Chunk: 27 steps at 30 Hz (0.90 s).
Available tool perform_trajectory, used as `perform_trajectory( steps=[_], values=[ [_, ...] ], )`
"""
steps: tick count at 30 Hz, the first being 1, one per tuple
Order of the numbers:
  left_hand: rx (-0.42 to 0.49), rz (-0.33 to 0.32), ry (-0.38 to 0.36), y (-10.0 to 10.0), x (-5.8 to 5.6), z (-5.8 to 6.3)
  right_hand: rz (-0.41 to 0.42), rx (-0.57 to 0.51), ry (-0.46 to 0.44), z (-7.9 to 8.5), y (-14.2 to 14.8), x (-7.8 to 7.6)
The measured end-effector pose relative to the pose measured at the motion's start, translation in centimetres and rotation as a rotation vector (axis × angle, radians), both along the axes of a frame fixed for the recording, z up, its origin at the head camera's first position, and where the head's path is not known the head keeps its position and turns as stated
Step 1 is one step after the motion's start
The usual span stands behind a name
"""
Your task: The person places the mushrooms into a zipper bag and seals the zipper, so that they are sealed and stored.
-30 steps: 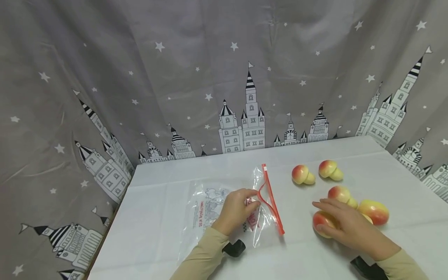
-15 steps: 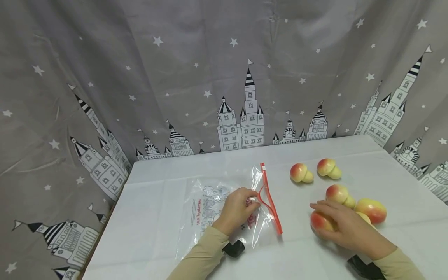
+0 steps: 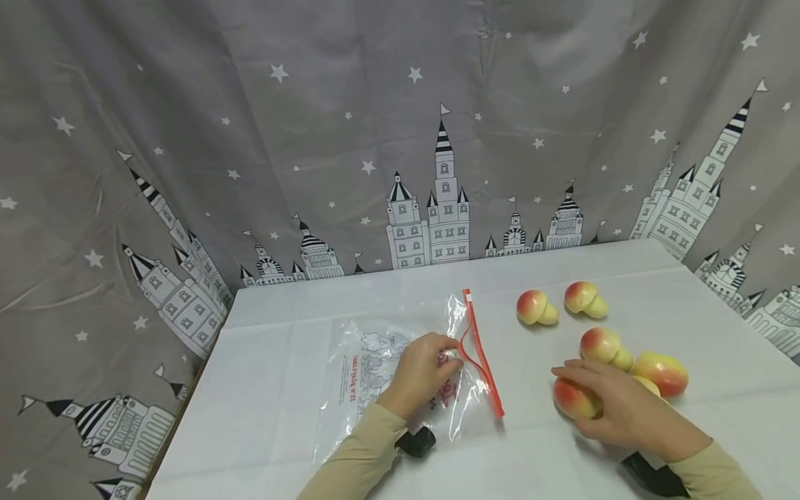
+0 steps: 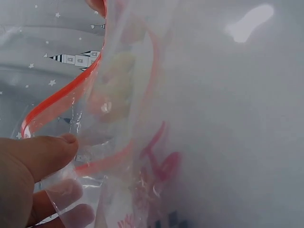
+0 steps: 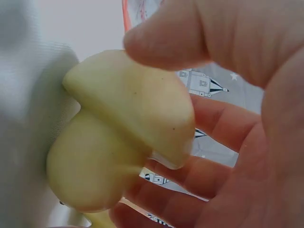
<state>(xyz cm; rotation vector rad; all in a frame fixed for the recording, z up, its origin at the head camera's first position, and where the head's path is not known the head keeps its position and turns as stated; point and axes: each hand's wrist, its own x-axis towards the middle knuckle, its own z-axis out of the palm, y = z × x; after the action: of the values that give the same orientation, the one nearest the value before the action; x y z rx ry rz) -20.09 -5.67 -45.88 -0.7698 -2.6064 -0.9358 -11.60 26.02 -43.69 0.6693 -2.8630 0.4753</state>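
My left hand pinches a clear plastic zip bag near its mouth, thumb on one side and fingers on the other. The bag's red zip strip bows apart, leaving a gap. In the left wrist view the thumb presses on the film beside the red edge. On the right, my right hand grips a red and yellow toy mushroom from above. Up close its pale cap lies between thumb and fingers, with the rounded stem below.
Two similar mushrooms, one beside another, lie towards the back right. A third mushroom and a mango-shaped piece sit just beyond the right hand, with a yellow piece partly hidden. A grey castle-print curtain hangs behind the white table.
The right hand's thumb has shifted down and round the mushroom's side, uncovering more of its red cap. The left hand keeps its pinch on the bag. The head view has shifted slightly.
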Motion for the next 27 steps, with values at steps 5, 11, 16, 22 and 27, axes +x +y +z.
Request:
perform_trajectory(
  steps=[5,11,16,22,27],
  values=[
    [-0.011,0.01,-0.025,-0.1,0.1,0.0,-0.018,0.025,-0.029,0.3,-0.2,0.0],
    [-0.01,-0.004,-0.022,0.0,0.1,0.2,-0.006,0.049,-0.008,0.4,-0.4,-0.2],
    [-0.005,-0.014,-0.003,0.1,0.0,0.1,0.042,0.046,0.064,0.7,-0.9,-0.8],
    [-0.017,-0.017,0.024,0.3,-0.1,0.0,0.057,0.008,0.041,1.5,-2.5,-2.3],
    [-0.021,-0.011,0.023,0.1,0.1,-0.1,0.085,-0.023,0.072,1.6,-4.5,-3.9]
  ],
)
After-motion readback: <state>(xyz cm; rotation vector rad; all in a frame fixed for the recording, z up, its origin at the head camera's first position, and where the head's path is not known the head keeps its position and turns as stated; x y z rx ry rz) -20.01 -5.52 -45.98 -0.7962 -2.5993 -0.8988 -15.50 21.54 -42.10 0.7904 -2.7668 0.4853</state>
